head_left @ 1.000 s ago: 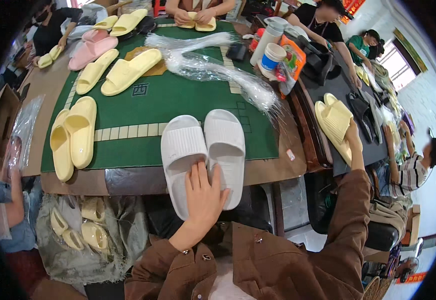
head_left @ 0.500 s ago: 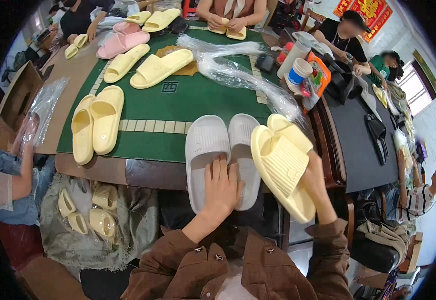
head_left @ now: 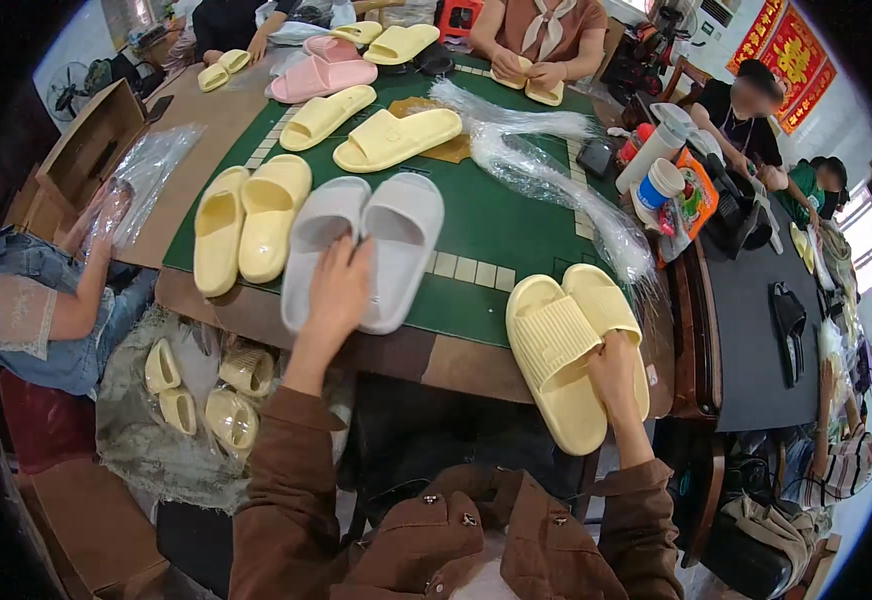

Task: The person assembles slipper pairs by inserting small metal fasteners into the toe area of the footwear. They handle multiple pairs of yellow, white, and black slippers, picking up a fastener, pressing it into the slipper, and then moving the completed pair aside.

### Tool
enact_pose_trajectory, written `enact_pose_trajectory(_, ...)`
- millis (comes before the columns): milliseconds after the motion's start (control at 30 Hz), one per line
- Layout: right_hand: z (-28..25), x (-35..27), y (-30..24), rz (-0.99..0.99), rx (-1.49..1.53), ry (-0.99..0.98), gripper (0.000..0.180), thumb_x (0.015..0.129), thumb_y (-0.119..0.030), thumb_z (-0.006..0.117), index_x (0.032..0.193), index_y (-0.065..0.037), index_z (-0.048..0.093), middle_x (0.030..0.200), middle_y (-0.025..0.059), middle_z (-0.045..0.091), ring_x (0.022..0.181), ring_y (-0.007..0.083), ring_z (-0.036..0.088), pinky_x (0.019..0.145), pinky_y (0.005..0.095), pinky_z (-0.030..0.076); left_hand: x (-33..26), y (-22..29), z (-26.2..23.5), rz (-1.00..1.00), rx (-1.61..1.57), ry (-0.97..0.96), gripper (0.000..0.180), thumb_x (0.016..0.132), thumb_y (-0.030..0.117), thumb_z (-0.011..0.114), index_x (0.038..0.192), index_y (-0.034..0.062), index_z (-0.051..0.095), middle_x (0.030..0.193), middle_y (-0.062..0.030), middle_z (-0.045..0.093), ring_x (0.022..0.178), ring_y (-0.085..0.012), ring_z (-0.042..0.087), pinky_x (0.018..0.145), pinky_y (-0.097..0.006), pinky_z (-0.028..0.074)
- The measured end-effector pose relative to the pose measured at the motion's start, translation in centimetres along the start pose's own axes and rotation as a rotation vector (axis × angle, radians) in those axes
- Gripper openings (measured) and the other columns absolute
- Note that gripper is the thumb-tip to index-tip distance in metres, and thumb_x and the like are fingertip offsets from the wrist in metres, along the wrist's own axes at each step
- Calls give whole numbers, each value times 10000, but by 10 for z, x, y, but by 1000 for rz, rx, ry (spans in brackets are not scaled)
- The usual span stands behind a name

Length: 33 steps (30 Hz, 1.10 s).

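My left hand (head_left: 340,288) is closed on a pair of light grey slippers (head_left: 403,225), its fingers at their adjoining inner sides. They lie toe-away at the green mat's near side, close beside a yellow pair of slippers (head_left: 274,215) on their left. Over the table's near edge, my right hand (head_left: 616,375) grips another yellow pair of slippers (head_left: 554,340). Those two are side by side with ribbed straps facing up, and my fingertips are hidden inside the right one's opening.
Farther back on the green mat (head_left: 476,230) are more yellow slippers (head_left: 398,140), a pink pair (head_left: 322,75) and a bundle of clear plastic bags (head_left: 526,160). A white cup (head_left: 659,183) stands at the right. Bagged slippers (head_left: 231,415) lie below the table at left. Other people sit around.
My left hand has brought the grey slippers leftward and away from me, up to the yellow pair. In my right hand, the overlapping, tilted yellow slippers have turned to lie side by side.
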State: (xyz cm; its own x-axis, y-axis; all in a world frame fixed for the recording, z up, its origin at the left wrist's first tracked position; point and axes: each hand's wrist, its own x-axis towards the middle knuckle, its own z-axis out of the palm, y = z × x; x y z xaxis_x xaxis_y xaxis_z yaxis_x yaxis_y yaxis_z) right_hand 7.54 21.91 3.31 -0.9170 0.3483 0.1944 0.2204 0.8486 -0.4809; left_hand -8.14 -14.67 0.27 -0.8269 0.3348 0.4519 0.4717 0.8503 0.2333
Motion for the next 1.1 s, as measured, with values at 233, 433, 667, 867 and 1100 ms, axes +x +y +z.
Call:
enact_pose_trajectory(233,2,8,0,-163,216,-134,221,787,-86,632,795,129,579,745,263,597,682,369,599,605,415,449,26,-116,-13,-170,119,-96,448,844,39,476,1288,64,534,1302,-255,495,1182,-419,500,1004,-468,399)
enact_pose_trajectory(433,7,9,-7,-34,193,-185,221,778,-94,644,794,116,577,738,246,593,693,352,604,617,415,461,39,-185,-30,-438,331,-147,517,876,83,448,1376,215,471,1447,-178,400,1327,-352,403,1054,-582,313)
enact_pose_trajectory(667,25,19,-14,86,241,-206,312,778,-209,668,788,99,622,693,229,637,667,319,645,601,406,478,35,-219,-15,-445,349,-109,528,886,89,441,1393,234,465,1446,-173,404,1325,-351,405,1058,-577,308)
enact_pose_trajectory(867,54,35,-50,71,615,-304,406,830,-267,692,1027,75,599,835,94,649,723,145,605,614,282,467,29,-178,-22,-292,263,333,333,818,4,511,1127,77,608,1292,-216,492,1225,-384,455,1003,-524,357)
enact_pose_trajectory(1100,34,8,-64,140,930,-360,482,898,-99,547,1350,36,443,1011,133,633,713,124,569,683,276,482,25,49,-24,68,-455,144,187,874,36,531,1042,18,610,1239,-199,518,1188,-381,475,1011,-446,377)
